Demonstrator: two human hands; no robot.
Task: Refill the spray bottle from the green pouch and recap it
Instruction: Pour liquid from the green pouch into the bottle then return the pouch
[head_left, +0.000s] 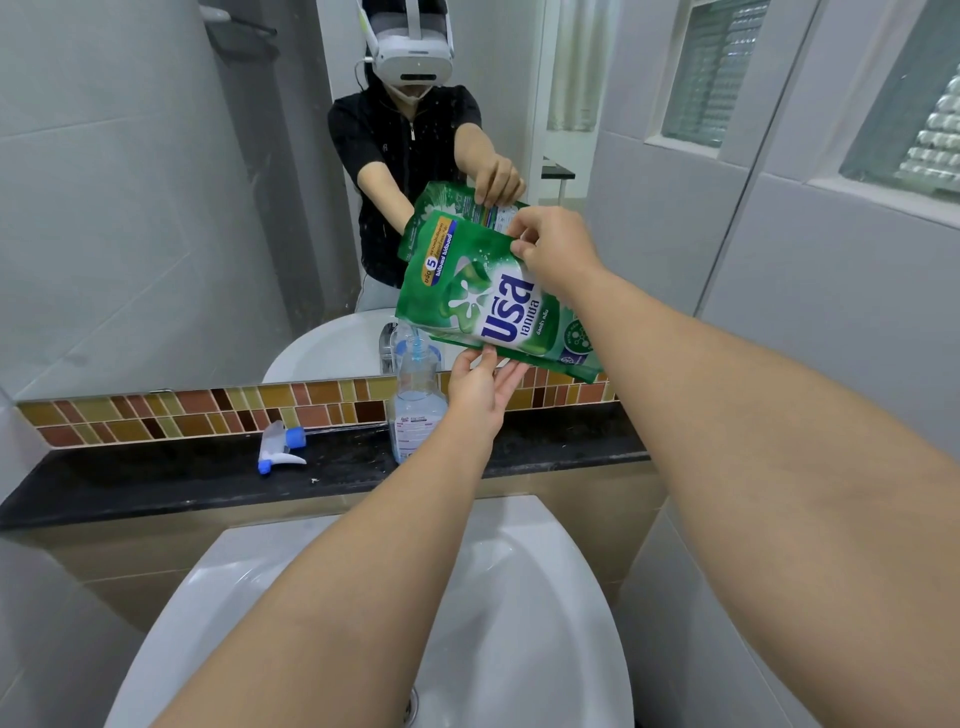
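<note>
Step in hand: pouring. Green pouch (485, 296) is tipped over the open neck of the spray bottle (415, 400), its lowest corner pointing down at the neck; whether liquid is running cannot be told from this view

Hands: right hand (550, 249) pinches the pouch's upper edge; left hand (480, 389) props the lower edge on its fingertips, palm mostly open. Both arms reach out over the white sink (545, 597)

Location: bottle stands upright on the dark table (156, 478) behind the sink, against the mosaic tile strip (208, 410), under the mirror (156, 208). Trigger cap (280, 448), white with blue collar and nozzle, lies on its side on the table, well left of the bottle

Appearance: pouch is glossy green, flexible, white and blue lettering, looks partly slack. Bottle is clear plastic, label low on the front, level not readable

Next, by judgement: keep the spout centred on the narrow neck, tilt gradually, since a soft pouch can surge. Then set it down, fetch the cap, screw it on
</note>
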